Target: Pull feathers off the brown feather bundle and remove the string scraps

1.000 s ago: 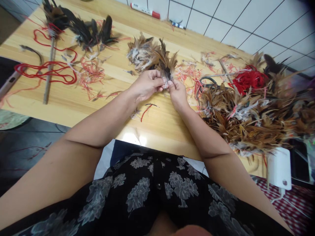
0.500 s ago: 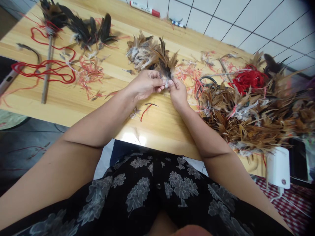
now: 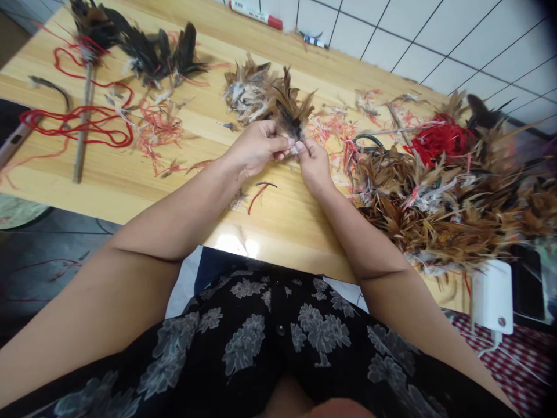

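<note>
Both hands meet at the pale, fluffy base of a bunch of brown and dark feathers (image 3: 292,110), whose tips fan away from me. My left hand (image 3: 263,144) pinches the base from the left between thumb and fingers. From the right, my right hand (image 3: 313,161) closes thumb and fingertips on the same base. The quill ends are mostly covered by the fingers. Just beyond my left hand lies a loose pile of brown feathers with whitish down (image 3: 248,93). A short red string (image 3: 257,199) rests on the table nearer my body.
A large heap of brown feathers (image 3: 452,215) and a red string bundle (image 3: 441,141) lie right. At left are a stick (image 3: 82,136), looped red cord (image 3: 78,129) and black feathers (image 3: 148,55). Markers (image 3: 256,14) lie by the tiled wall. A white device (image 3: 492,296) sits at the table edge.
The fingertips have shifted slightly at the feather base, and the bunch is turned a little. Both hands stay in nearly the same place.
</note>
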A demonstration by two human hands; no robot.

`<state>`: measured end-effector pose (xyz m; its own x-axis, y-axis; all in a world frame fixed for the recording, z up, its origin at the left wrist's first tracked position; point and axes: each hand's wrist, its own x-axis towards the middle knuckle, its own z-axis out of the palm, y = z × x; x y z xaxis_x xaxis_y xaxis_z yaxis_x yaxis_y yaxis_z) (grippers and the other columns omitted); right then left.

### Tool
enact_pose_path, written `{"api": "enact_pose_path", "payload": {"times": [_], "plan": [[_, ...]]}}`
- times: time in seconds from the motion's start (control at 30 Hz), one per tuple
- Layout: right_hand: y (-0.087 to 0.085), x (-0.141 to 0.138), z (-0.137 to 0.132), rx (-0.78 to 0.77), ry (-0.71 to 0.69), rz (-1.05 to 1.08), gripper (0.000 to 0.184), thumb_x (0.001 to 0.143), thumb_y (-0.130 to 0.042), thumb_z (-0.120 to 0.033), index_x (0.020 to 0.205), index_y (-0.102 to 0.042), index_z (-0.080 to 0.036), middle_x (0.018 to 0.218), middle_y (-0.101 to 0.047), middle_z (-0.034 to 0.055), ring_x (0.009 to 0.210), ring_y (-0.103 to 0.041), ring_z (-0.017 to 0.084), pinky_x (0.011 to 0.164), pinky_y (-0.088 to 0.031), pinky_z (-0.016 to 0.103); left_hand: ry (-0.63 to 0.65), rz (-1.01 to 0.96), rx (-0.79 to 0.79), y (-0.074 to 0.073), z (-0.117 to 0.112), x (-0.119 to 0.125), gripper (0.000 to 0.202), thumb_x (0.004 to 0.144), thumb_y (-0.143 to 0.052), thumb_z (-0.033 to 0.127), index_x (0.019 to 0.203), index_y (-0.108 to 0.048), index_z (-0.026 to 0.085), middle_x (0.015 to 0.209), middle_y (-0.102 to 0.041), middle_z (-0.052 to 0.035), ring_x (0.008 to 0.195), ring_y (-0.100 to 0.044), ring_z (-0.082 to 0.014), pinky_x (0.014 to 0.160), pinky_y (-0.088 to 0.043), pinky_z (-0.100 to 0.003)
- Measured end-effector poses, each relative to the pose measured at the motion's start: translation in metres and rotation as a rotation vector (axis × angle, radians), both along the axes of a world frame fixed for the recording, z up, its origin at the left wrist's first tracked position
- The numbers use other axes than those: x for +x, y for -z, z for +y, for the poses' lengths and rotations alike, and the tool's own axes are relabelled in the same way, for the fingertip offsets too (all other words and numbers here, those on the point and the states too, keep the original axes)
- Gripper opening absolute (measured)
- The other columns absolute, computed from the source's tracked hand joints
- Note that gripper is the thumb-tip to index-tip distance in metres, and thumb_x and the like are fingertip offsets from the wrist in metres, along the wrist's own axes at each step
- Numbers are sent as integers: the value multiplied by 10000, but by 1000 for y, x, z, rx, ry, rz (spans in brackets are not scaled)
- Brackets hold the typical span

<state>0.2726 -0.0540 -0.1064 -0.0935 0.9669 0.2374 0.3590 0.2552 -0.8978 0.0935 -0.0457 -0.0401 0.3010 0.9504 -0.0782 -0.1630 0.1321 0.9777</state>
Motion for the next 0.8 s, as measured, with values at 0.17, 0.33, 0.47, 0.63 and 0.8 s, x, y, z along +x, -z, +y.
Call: {"api": "enact_pose_path", "payload": {"times": [0.17,0.33,0.47,0.63,0.8], "plan": [[-16,-4,-8,-54,19,43,516,1134,-616,-671,867,-662,-232,851,-661,3,929,-664,196,1038,-612,402,-30,58,30,-5,1,0,244,882,-870,11,791,-701,161,705,-708,1,619,-637,-130,653,-530,-258],[-21,-4,-10,-69,29,8,494,1115,-687,-623,818,-654,-230,829,-645,-1,911,-651,194,1027,-591,393,-38,75,46,-8,0,1,299,850,-904,-30,789,-685,165,673,-673,20,609,-642,-132,680,-541,-263],[-22,-5,-12,-76,27,-3,442,1110,-729,-543,802,-658,-234,857,-658,11,952,-667,202,1048,-580,390,56,8,28,-10,0,-5,357,813,-997,29,731,-676,159,677,-697,0,601,-626,-114,649,-526,-251],[-23,-6,-13,-76,39,-16,512,1077,-760,-602,749,-598,-245,808,-604,8,906,-624,199,975,-579,376,141,7,-10,-8,2,-11,331,824,-1057,111,740,-739,153,713,-731,-16,634,-619,-107,680,-523,-287],[-29,-7,-14,-90,-5,22,577,1035,-781,-679,721,-578,-239,775,-600,0,853,-604,177,890,-563,347,149,58,-26,-9,2,-14,309,887,-1028,123,773,-749,189,745,-752,-8,724,-635,-137,760,-535,-339]]}}
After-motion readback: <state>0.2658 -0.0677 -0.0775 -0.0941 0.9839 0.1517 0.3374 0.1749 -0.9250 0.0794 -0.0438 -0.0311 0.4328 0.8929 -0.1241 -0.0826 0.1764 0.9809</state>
